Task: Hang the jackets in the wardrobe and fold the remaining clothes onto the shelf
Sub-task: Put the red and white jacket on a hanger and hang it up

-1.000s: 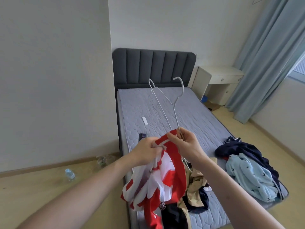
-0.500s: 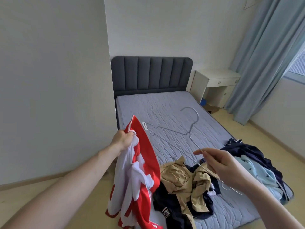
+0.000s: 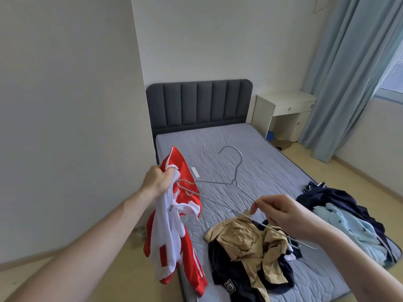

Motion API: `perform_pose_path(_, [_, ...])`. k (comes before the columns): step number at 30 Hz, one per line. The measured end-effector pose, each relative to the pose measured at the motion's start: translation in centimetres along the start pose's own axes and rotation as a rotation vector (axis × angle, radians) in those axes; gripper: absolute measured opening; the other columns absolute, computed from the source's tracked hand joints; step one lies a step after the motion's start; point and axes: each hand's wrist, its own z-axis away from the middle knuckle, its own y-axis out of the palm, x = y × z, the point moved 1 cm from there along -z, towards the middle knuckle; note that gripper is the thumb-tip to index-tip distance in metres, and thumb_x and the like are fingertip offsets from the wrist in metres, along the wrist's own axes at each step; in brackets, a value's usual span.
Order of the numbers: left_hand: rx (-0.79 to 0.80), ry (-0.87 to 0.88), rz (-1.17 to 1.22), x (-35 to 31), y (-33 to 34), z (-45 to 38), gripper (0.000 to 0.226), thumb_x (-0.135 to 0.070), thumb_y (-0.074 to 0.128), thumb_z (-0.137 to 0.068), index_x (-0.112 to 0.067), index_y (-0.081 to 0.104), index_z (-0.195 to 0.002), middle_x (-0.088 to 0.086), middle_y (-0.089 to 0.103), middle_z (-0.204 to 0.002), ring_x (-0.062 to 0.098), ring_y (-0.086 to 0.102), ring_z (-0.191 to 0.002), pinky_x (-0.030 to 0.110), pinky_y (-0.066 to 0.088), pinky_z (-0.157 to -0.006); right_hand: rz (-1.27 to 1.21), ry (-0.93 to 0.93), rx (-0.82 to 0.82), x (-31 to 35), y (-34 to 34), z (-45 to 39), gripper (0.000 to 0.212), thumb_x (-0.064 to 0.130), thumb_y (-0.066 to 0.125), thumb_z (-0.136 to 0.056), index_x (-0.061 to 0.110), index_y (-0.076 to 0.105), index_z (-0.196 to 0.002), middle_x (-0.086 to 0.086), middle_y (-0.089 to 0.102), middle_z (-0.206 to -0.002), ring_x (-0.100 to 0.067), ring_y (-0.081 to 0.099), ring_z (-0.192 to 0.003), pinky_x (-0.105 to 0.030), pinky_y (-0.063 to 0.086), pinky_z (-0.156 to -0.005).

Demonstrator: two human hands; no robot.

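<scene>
Jacket [image 3: 174, 216], red-white, gripped at collar by left hand [image 3: 158, 178] | right hand [image 3: 281, 214] pinches wire hanger [image 3: 236, 182] | bed [image 3: 261, 149] holds tan clothes [image 3: 246, 238], blue clothes [image 3: 349, 223] right

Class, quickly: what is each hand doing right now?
Left hand: grips the red and white jacket.
Right hand: pinches the wire hanger.

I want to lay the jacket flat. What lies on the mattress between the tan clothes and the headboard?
Head view: mostly bare mattress between the tan clothes and headboard; only a small white object near its left edge.
</scene>
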Motion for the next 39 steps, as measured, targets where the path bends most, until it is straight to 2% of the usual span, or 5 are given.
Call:
perform_pose_path(8, [0.139, 0.275, -0.043, -4.6, -0.8, 2.5, 0.033, -0.036, 0.056, -0.099, -0.019, 0.073, -0.077, -0.007, 0.069, -0.07, 0.005, 0.059, -0.066, 0.028, 0.046, -0.067, -0.037, 0.024, 0.161, 1.4, 2.1, -3.0, 0.036, 0.04, 0.044, -0.108, 0.028, 0.076, -0.096, 0.003, 0.039, -0.056, -0.014, 0.029, -0.048, -0.025, 0.028, -0.046])
perform_pose_path(18, [0.543, 0.474, -0.139, -6.7, -0.5, 5.5, 0.029, -0.055, 0.047, -0.098, -0.039, 0.072, -0.099, -0.02, 0.076, -0.101, 0.0, 0.069, -0.102, 0.041, 0.047, -0.106, -0.51, -0.052, 0.202, 1.3, 2.3, -3.8, 0.025, 0.032, 0.068, -0.094, 0.011, 0.072, -0.081, 0.0, 0.03, -0.049, -0.01, 0.024, -0.038, -0.018, 0.022, -0.038])
perform_pose_path(25, [0.746, 0.567, -0.4, -7.5, -1.7, 5.6, 0.034, -0.073, 0.045, -0.089, -0.049, 0.064, -0.103, -0.023, 0.058, -0.098, -0.003, 0.056, -0.094, 0.033, 0.048, -0.087, -0.513, -0.052, 0.069, -1.7, 2.4, -2.5, 0.039, 0.045, 0.073, -0.088, 0.005, 0.073, -0.085, 0.002, 0.029, -0.048, -0.013, 0.022, -0.038, -0.018, 0.023, -0.039])
perform_pose_path(33, [0.474, 0.76, -0.352, -9.1, -1.7, 5.2, 0.024, -0.04, 0.05, -0.105, -0.032, 0.073, -0.105, -0.03, 0.062, -0.087, 0.001, 0.061, -0.088, 0.021, 0.045, -0.076, -0.648, -0.055, -0.336, -3.9, 0.4, -1.5, 0.038, 0.044, 0.064, -0.094, 0.011, 0.081, -0.094, -0.011, 0.072, -0.08, -0.019, 0.064, -0.065, -0.026, 0.055, -0.065])
perform_pose_path(39, [0.29, 0.807, -0.199, -10.8, -3.6, 4.4, 0.026, -0.034, 0.052, -0.105, -0.028, 0.075, -0.117, -0.023, 0.072, -0.102, 0.0, 0.065, -0.099, 0.009, 0.049, -0.081, -1.179, 0.479, -0.467, -9.6, 4.3, 0.5, 0.035, 0.038, 0.053, -0.101, 0.012, 0.066, -0.121, -0.01, 0.066, -0.132, -0.025, 0.066, -0.104, -0.043, 0.05, -0.096])
